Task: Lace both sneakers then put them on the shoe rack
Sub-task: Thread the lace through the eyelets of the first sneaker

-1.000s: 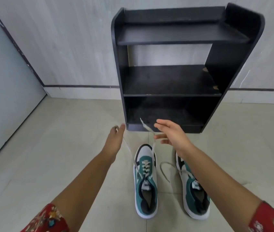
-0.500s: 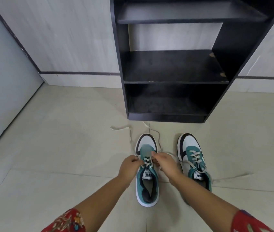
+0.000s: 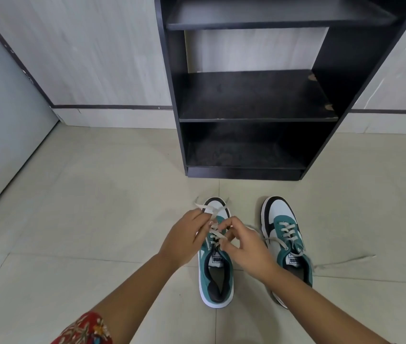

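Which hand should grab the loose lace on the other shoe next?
Probably the right hand. It is beside the right sneaker, whose loose lace trails off to that side; the left hand is farther away.

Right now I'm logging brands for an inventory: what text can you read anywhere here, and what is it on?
"PUMA", upside down from this view, on the tongue label of the left sneaker.
"PUMA", also upside down and partly blurred, on the tongue label of the right sneaker.
No readable text on the shoe rack or elsewhere.
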A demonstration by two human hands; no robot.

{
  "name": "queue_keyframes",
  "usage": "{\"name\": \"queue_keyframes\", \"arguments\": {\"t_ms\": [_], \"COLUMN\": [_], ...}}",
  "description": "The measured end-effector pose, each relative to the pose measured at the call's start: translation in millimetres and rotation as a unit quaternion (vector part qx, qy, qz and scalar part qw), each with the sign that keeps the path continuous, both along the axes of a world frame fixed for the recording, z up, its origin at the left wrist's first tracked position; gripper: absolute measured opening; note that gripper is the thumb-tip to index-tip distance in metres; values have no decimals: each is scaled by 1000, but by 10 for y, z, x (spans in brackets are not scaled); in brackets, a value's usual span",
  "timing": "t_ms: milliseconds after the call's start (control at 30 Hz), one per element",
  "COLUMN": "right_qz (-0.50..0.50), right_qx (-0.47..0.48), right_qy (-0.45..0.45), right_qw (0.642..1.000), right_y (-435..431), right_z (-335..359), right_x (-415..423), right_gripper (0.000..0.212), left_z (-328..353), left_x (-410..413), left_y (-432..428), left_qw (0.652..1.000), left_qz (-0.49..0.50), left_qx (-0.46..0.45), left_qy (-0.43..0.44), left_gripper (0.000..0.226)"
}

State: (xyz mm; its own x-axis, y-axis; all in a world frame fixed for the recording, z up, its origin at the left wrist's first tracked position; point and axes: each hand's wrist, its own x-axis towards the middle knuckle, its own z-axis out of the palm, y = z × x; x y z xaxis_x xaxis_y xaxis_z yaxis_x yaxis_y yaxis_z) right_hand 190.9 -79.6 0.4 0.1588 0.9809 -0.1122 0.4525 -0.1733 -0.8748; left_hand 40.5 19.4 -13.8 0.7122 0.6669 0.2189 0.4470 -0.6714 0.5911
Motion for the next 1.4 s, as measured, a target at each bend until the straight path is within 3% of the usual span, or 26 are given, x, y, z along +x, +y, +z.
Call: {"name": "queue_keyframes", "arguments": {"t_ms": [100, 167, 233, 300, 400, 500, 633, 700, 767, 833, 900, 967, 1033, 1100, 1167, 1200, 1400], "right_qz": [8, -5, -3, -1, -43, -84, -141, -163, -201, -195, -150, -90, -10, 40, 83, 90, 50], "right_qx": [64, 65, 37, 12, 14, 7, 16, 34, 24, -52, -146, -241, -289, -223, -179, -188, -220], "right_qy": [-139, -243, -272, -196, -119, -63, 193, 240, 149, -73, -262, -381, -467, -443, -331, -291, -216], "right_qw": [988, 968, 962, 981, 992, 994, 971, 956, 968, 977, 942, 888, 836, 867, 923, 934, 950], "right_y": [-93, -115, -94, -59, 11, 61, 76, 46, 24, 27, -4, -61, -91, -52, -7, 1, -55], "right_z": [-78, -166, -229, -251, -214, -63, 419, 601, 653, 558, 380, 259, 160, 101, 48, 11, -2], "right_x": [-29, -95, -190, -267, -250, -94, 281, 457, 610, 724, 765, 715, 604, 403, 172, 79, 148], "right_gripper": [14, 31, 46, 46, 12, 24, 31, 39, 42, 39, 31, 15, 31, 41, 37, 35, 20], "left_z": [47, 119, 161, 188, 238, 311, 361, 349, 307, 257, 210, 180, 176, 178, 188, 191, 102], "left_x": [31, 95, 135, 146, 103, 12, -124, -163, -204, -255, -304, -311, -280, -244, -207, -208, -378], "left_y": [-45, -48, -29, -12, 5, 45, 52, 27, 28, 55, 71, 58, 24, -16, -37, -30, 2], "left_qw": [999, 985, 958, 940, 935, 949, 950, 948, 950, 951, 956, 958, 955, 957, 962, 964, 966], "left_qz": [49, 88, 90, 65, 57, 112, 147, 140, 137, 135, 126, 115, 105, 94, 90, 94, 144], "left_qx": [-2, -137, -258, -320, -339, -293, -273, -280, -273, -270, -264, -264, -277, -273, -256, -248, -213], "left_qy": [13, 60, 88, 96, 84, 27, -39, -54, -63, -59, -34, -11, -7, 3, 13, 12, -1], "left_gripper": [28, 40, 43, 39, 34, 40, 25, 14, 12, 11, 7, 8, 8, 9, 9, 9, 11]}}
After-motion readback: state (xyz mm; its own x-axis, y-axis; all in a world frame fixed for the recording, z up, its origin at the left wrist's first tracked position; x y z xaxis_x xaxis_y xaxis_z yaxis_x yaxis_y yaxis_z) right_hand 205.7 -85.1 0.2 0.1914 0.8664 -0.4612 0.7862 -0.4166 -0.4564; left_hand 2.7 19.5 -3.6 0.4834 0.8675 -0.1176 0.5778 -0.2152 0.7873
